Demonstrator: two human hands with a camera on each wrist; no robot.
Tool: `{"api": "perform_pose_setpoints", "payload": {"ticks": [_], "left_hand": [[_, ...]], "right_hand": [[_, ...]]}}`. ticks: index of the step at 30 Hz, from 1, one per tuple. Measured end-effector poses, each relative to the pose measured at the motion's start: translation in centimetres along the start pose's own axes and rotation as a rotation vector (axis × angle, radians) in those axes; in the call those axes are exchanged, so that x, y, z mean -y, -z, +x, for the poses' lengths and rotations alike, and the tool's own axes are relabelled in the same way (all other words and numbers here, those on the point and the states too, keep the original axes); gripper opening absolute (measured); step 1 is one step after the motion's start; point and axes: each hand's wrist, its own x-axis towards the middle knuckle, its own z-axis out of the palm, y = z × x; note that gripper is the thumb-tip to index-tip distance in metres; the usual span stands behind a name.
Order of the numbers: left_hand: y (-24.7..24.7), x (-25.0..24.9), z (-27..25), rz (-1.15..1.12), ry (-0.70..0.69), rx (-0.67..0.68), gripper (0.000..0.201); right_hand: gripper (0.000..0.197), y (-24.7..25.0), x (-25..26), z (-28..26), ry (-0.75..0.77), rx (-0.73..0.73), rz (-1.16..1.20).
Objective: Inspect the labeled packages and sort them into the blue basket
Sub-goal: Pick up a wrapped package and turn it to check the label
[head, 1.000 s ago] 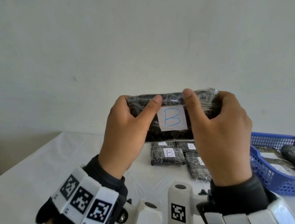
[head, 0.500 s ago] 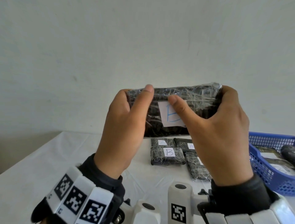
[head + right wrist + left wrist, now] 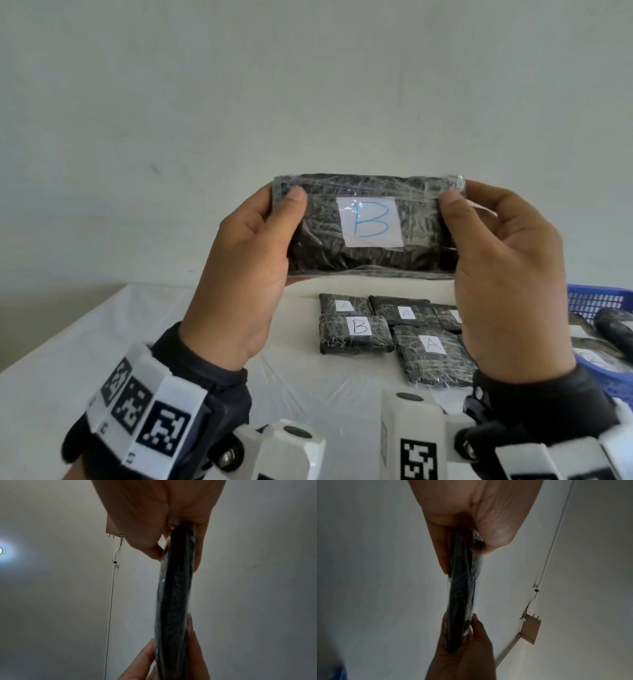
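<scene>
A flat black package wrapped in clear film (image 3: pixel 368 226) is held upright in front of the head camera, its white label marked "B" facing me. My left hand (image 3: pixel 246 260) grips its left end, thumb on the front. My right hand (image 3: pixel 503 267) grips its right end the same way. Both wrist views show the package edge-on (image 3: pixel 460 588) (image 3: pixel 176 595), pinched between thumb and fingers. On the white table below lie more black packages: one labeled "B" (image 3: pixel 356 334) and several labeled "A" (image 3: pixel 433 356). The blue basket (image 3: pixel 596 301) at the right edge holds some packages.
The table (image 3: pixel 102 342) is covered in white cloth, with bare cloth to the left of the pile. A plain white wall stands close behind it. Marker-tagged wrist bands (image 3: pixel 137 397) and white camera mounts (image 3: pixel 411 428) sit at the bottom of the head view.
Both thumbs have slid outward from the label to the package's ends, so the "B" shows in full. The package now faces me squarely.
</scene>
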Motion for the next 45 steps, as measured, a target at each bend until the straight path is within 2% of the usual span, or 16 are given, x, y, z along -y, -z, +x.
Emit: {"api": "perform_pose_setpoints", "payload": {"ticks": [2,6,9,12,16,27,30,33,35,38,39,43,45], "left_hand": [[-0.2,-0.1,-0.1,-0.018,0.022,0.017,0.031],[0.0,0.0,-0.1,-0.04,0.021,-0.006,0.038],[-0.3,-0.1,-0.3,-0.036,0.029,0.026,0.034],[-0.6,0.0,-0.5,0.031,-0.007,0.058,0.028],[-0.6,0.5,-0.4,0.033,-0.055,0.03,0.035],[-0.6,-0.1,-0.6,0.114,-0.141,0.095,0.038],[-0.3,-0.3,-0.5,0.107,-0.132,0.107,0.042],[0.2,-0.5,-0.3,0.118,-0.128,0.123,0.035],[0.5,-0.6,-0.2,0.089,-0.11,0.114,0.029],[0.9,-0.9,-0.1,0.032,-0.077,0.126,0.015],[0.9,-1.0,-0.1,0.003,-0.053,0.133,0.015],[0.7,-1.0,0.0,-0.071,-0.01,0.066,0.029],[0.4,-0.7,0.0,-0.089,-0.028,0.018,0.027]], "right_hand": [[0.01,-0.2,-0.1,-0.1,0.008,-0.042,0.051],[0.011,-0.9,0.2,-0.5,-0.014,-0.091,0.138],[0.012,-1.2,0.2,-0.6,0.035,-0.103,0.041],[0.038,-1.5,0.0,-0.8,0.107,-0.113,-0.173],[0.064,-1.5,0.6,-1.3,0.092,-0.062,-0.367],[0.1,-1.5,1.6,-1.8,0.074,0.046,-0.436],[0.1,-1.2,1.6,-1.6,0.086,0.07,-0.391],[0.089,-1.0,1.4,-1.1,0.075,0.088,-0.279],[0.077,-0.8,1.1,-0.9,0.07,0.099,-0.218],[0.047,-0.3,0.6,-0.5,0.077,0.082,-0.099],[0.044,-0.2,0.5,-0.4,0.051,0.087,-0.04],[0.06,-0.1,0.0,-0.1,-0.049,0.082,0.176],[0.055,-0.2,0.0,-0.1,-0.054,0.039,0.181]]}}
